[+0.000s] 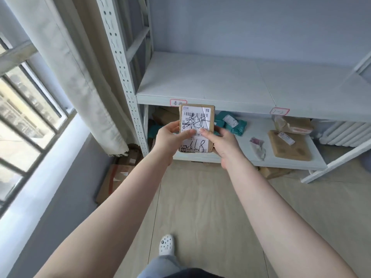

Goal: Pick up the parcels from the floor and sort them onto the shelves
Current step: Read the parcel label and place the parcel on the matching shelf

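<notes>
Both the left hand (170,137) and right hand (222,143) curl their fingers around a small labelled cardboard parcel (196,129), held upright before the upper shelf's (210,83) bare front edge, while the lower shelf (251,157) carries teal bags (230,123) and a flat brown parcel (289,145).

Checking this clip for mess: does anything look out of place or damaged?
Mostly tidy. The small box is held upright in both hands, left hand and right hand. Odd bits: cardboard boxes lie jumbled beside the shelf post under the curtain, and the box's label is scribbled over.
</notes>
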{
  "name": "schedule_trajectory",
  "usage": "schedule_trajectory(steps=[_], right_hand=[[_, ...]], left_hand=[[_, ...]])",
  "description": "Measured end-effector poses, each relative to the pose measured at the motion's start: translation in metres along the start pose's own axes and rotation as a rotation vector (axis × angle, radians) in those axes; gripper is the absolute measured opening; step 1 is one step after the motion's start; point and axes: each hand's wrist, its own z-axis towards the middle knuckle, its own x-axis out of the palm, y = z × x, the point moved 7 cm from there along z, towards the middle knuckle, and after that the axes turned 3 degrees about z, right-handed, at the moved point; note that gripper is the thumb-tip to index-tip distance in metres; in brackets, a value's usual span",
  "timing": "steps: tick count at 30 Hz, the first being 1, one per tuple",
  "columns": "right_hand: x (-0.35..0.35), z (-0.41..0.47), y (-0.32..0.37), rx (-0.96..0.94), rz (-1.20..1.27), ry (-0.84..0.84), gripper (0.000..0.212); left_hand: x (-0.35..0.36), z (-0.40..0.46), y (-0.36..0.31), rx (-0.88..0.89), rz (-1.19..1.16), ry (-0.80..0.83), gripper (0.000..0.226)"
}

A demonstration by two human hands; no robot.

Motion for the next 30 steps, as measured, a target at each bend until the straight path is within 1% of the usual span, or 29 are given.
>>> schedule_trajectory(steps=[2, 6, 8, 13, 16, 19, 23, 27, 30], right_hand=[[0.007, 0.033, 0.010, 0.006, 0.009, -0.027, 0.035], [0.017, 0.089, 0.027, 0.016, 0.042, -0.035, 0.025], [0.017, 0.115, 0.033, 0.031, 0.030, -0.044, 0.027], [0.012, 0.185, 0.044, 0.042, 0.000, -0.050, 0.037], [0.007, 0.234, 0.051, 0.049, -0.010, -0.030, 0.043], [0.002, 0.288, 0.059, 0.062, 0.003, -0.009, 0.045], [0.000, 0.351, 0.072, 0.081, -0.055, 0.033, 0.038], [0.007, 0.396, 0.083, 0.095, -0.076, 0.080, 0.025], [0.011, 0.421, 0.086, 0.121, -0.067, 0.078, 0.022]], left_hand=[[0.000, 0.036, -0.013, -0.003, -0.002, 0.022, 0.045], [0.002, 0.099, -0.032, -0.022, -0.004, 0.040, 0.039], [0.006, 0.124, -0.039, -0.034, 0.012, 0.045, 0.033], [0.022, 0.190, -0.049, -0.062, 0.037, 0.036, 0.045], [0.034, 0.235, -0.053, -0.076, 0.029, 0.004, 0.048], [0.050, 0.280, -0.064, -0.072, 0.021, -0.012, 0.045], [0.064, 0.335, -0.072, -0.106, -0.001, -0.058, 0.046], [0.067, 0.383, -0.073, -0.137, -0.020, -0.137, 0.067], [0.070, 0.411, -0.073, -0.156, -0.006, -0.177, 0.063]])
